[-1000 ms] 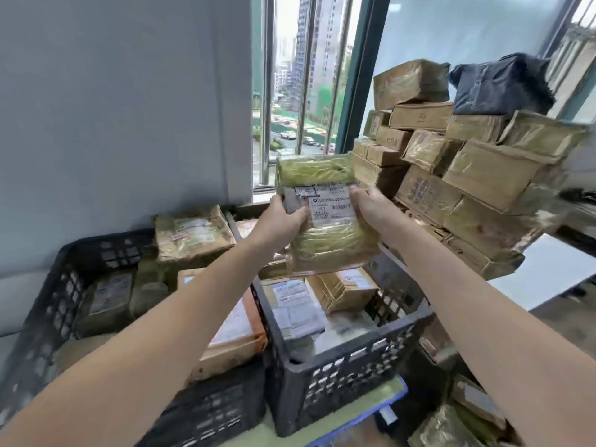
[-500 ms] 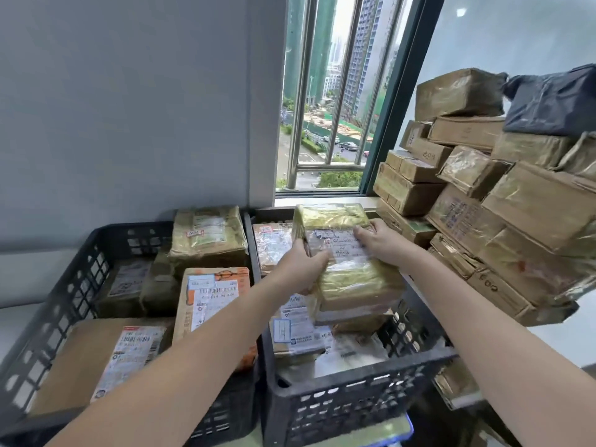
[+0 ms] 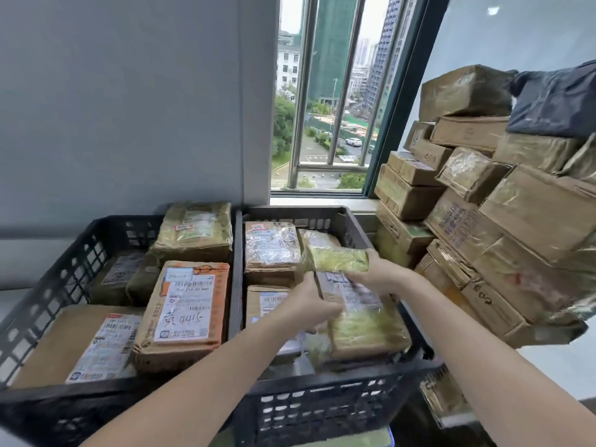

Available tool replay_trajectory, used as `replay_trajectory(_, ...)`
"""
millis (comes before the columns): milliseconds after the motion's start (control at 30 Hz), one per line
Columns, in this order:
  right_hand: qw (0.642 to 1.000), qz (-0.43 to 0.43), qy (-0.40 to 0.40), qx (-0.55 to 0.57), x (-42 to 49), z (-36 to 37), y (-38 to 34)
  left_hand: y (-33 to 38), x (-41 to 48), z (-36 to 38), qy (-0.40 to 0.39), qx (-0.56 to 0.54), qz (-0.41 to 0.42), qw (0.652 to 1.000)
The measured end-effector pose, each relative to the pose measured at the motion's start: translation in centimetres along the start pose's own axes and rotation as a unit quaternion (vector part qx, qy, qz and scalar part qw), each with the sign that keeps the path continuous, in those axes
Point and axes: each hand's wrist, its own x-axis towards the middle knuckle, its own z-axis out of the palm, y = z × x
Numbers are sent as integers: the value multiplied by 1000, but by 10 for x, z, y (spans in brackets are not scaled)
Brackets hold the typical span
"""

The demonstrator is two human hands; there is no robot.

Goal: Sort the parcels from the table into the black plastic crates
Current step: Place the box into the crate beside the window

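Left black crate (image 3: 74, 250), at 8 o'clock in my view, holds several labelled parcels. An orange-edged parcel (image 3: 187, 304) lies on top near its right wall.

Right black crate (image 3: 322, 411), at 6 o'clock and touching the left one, is also part-filled.

Left hand (image 3: 309, 306) grips the near-left edge of the green-wrapped parcel (image 3: 364, 321), fingers curled round it. Right hand (image 3: 379, 272), at 1 o'clock from the left hand, grips the parcel's far end.

The parcel lies roughly flat, label up, inside the right crate's rim. I cannot confirm whether it rests on the parcels beneath.

Parcel pile (image 3: 483, 204), at 3 o'clock, is large, unsorted and loosely stacked.

I judge this to be the placing step, nearly complete. The next move calls for seating the parcel squarely, loosening both hands and reaching to 3 o'clock for another, taken from the top of the pile.
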Motion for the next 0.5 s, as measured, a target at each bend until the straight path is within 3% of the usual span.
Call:
replay_trajectory(267,995,-43,-67,-64,-3,-12,11,-7,-4,13,38,-26,-11,999)
replay_trajectory(500,994,-73,85,2,7,-26,12,20,3,21,90,-69,88,990)
